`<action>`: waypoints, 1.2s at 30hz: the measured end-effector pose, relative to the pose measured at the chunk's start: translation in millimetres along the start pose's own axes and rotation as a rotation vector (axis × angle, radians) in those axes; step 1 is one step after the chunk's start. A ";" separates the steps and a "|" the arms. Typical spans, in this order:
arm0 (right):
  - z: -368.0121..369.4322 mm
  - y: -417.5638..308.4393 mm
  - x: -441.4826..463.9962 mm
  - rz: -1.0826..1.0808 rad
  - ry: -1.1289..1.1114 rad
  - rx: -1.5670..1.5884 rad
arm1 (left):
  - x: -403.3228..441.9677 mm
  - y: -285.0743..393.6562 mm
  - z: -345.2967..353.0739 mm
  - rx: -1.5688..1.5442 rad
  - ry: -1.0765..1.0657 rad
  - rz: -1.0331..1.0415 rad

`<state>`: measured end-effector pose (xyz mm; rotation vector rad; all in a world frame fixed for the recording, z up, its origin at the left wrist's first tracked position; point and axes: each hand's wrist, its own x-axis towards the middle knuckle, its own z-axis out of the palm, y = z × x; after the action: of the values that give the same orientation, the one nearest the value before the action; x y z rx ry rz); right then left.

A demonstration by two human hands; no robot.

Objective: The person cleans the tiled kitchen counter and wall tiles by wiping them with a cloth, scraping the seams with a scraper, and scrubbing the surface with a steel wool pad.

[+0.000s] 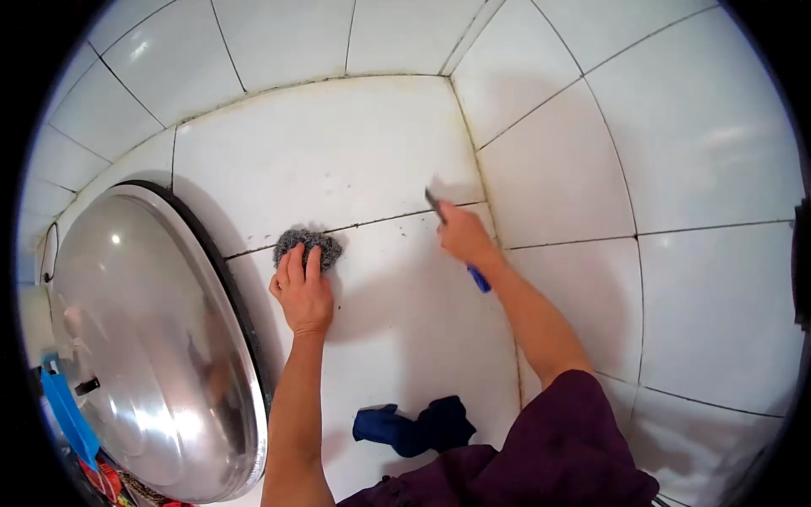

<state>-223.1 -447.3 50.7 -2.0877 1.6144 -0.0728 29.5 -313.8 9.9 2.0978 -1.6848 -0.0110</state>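
My left hand [304, 287] is closed over a grey, curly scouring pad [324, 247] and presses it on the white tiled surface [397, 279], beside a dark grout line. To the right, my right hand [466, 234] is wrapped round a tool with a blue handle [479, 279]. The tool's dark, narrow tip [432, 200] points up and left, near the same grout line. Small dark specks lie between the hands. A crumpled dark blue cloth [414, 427] rests on the tiles close to my body.
A large domed metal lid [156, 338] with a black rim stands at the left. Tiled walls [549, 169] rise at the back and right. Beyond the lid, at the lower left, are a blue item [69, 410] and some red, patterned things [106, 482].
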 end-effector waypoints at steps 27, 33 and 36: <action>-101.6 4.4 167.8 -0.254 -0.290 -1.188 | 4.8 -2.9 -7.7 -0.034 -0.004 -0.026; -93.3 8.5 144.2 -0.293 -0.246 -1.168 | -0.4 -0.5 -8.1 -0.085 -0.016 -0.037; -91.5 19.2 176.0 -0.327 -0.106 -1.149 | 2.5 -4.6 -5.5 -0.057 -0.006 -0.028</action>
<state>-218.6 -644.6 78.4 -3.0689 1.3343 1.0656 36.0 -313.5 14.0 2.0815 -1.6389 -0.0735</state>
